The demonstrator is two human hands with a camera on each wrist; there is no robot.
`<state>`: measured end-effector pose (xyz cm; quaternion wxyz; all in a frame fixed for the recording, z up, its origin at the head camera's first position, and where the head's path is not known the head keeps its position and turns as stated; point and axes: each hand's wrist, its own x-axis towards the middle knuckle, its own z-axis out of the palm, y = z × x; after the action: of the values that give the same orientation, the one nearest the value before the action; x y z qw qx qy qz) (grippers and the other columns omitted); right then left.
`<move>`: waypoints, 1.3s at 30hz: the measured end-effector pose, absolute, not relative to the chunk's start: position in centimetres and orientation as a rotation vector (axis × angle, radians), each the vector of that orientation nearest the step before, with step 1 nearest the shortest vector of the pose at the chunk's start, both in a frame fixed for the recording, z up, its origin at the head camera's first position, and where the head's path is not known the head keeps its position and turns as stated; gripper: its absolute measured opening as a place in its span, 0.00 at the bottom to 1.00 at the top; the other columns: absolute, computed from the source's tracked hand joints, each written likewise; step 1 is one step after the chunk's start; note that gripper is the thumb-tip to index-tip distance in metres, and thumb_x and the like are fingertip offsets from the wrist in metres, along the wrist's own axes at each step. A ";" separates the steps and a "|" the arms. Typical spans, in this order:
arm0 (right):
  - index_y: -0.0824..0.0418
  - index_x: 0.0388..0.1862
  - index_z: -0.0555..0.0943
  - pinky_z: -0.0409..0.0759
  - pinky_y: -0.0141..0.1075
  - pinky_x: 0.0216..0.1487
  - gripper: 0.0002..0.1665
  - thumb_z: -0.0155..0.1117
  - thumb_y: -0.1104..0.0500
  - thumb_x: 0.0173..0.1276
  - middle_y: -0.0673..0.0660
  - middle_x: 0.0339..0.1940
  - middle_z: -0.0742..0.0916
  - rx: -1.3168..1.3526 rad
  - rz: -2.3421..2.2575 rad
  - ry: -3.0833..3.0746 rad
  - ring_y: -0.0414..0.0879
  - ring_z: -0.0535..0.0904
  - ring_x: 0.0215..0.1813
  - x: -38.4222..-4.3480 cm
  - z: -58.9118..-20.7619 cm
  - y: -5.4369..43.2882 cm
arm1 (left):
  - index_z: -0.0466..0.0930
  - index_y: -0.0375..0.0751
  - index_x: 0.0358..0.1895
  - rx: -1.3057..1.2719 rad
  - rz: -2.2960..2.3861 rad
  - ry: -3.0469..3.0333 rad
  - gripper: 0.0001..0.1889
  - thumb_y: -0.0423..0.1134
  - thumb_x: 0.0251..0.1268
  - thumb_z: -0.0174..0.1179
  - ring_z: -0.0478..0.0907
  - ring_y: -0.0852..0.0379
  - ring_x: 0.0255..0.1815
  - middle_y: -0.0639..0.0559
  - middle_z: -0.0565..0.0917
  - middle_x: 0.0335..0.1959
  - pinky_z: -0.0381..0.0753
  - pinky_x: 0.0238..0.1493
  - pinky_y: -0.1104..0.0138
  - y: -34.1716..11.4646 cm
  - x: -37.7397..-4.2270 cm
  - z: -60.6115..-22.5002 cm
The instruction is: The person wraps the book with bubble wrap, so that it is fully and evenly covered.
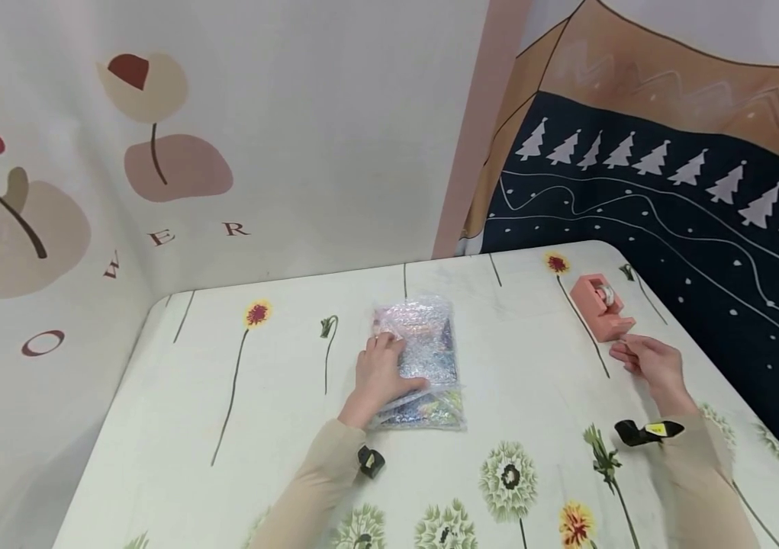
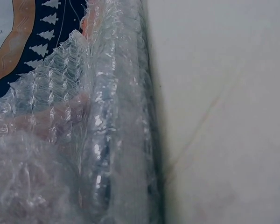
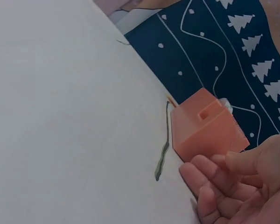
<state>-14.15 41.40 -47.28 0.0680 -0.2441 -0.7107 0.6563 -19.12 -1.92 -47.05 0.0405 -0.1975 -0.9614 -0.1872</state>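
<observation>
A flat package in clear bubble wrap (image 1: pixel 430 343) lies on the table, with colourful printing showing through. My left hand (image 1: pixel 381 374) presses on its left side, thumb spread across the folded wrap and fingers farther up. In the left wrist view, crinkled bubble wrap (image 2: pixel 116 112) stands close to the camera and veils part of the hand. To the right sits a pink tape dispenser (image 1: pixel 598 309) with a roll of tape (image 1: pixel 606 295) in it. My right hand (image 1: pixel 653 370) is at its front end, thumb and index finger pinching the tape's end; the other fingers curl loosely below.
The flower-printed tablecloth (image 1: pixel 279 396) covers the table. A white printed curtain (image 1: pixel 334 152) hangs behind and on the left; a dark tree-patterned cloth (image 1: pixel 664 206) hangs along the right edge, close to the dispenser. Black camera straps (image 1: pixel 646 432) circle both wrists.
</observation>
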 end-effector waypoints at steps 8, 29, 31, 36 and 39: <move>0.53 0.35 0.76 0.77 0.21 0.28 0.09 0.48 0.61 0.74 0.38 0.22 0.84 -0.585 1.915 -2.129 0.28 0.81 0.29 -14.9 -48.0 41.8 | 0.76 0.37 0.57 -0.612 -0.570 -2.936 0.43 0.63 0.38 0.71 0.69 0.45 0.53 0.42 0.73 0.55 0.75 0.43 0.55 -1.9 -19.1 -46.9; 0.64 0.40 0.75 0.80 0.24 0.33 0.10 0.45 0.63 0.75 0.36 0.27 0.83 -0.357 1.808 -2.399 0.28 0.81 0.32 -15.2 -47.8 43.6 | 0.77 0.38 0.56 -0.613 -0.588 -2.936 0.42 0.63 0.38 0.71 0.69 0.44 0.54 0.41 0.73 0.55 0.74 0.44 0.55 -1.9 -19.1 -47.0; 0.69 0.43 0.73 0.80 0.25 0.33 0.12 0.43 0.63 0.75 0.35 0.27 0.82 -0.367 1.742 -2.459 0.27 0.80 0.32 -15.2 -47.7 43.6 | 0.77 0.38 0.56 -0.614 -0.592 -2.935 0.42 0.63 0.38 0.71 0.69 0.44 0.53 0.42 0.73 0.55 0.74 0.44 0.55 -1.9 -19.1 -47.0; 0.79 0.49 0.70 0.80 0.24 0.31 0.17 0.43 0.63 0.75 0.37 0.25 0.81 -0.405 1.571 -2.585 0.26 0.79 0.30 -15.4 -47.3 43.4 | 0.77 0.37 0.56 -0.611 -0.598 -2.939 0.42 0.62 0.38 0.71 0.69 0.45 0.53 0.42 0.73 0.55 0.74 0.44 0.55 -1.9 -19.2 -47.1; 0.81 0.50 0.70 0.80 0.25 0.30 0.18 0.44 0.64 0.75 0.39 0.25 0.82 -0.397 1.485 -2.633 0.26 0.78 0.29 -15.5 -47.1 43.3 | 0.77 0.37 0.57 -0.605 -0.597 -2.948 0.42 0.62 0.38 0.71 0.68 0.45 0.53 0.42 0.73 0.56 0.74 0.44 0.55 -1.9 -19.2 -47.1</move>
<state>-15.52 43.28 -47.06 0.0464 -0.1302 -0.8626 0.4866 -19.20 -1.88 -47.13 0.0369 -0.1972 -0.9602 -0.1944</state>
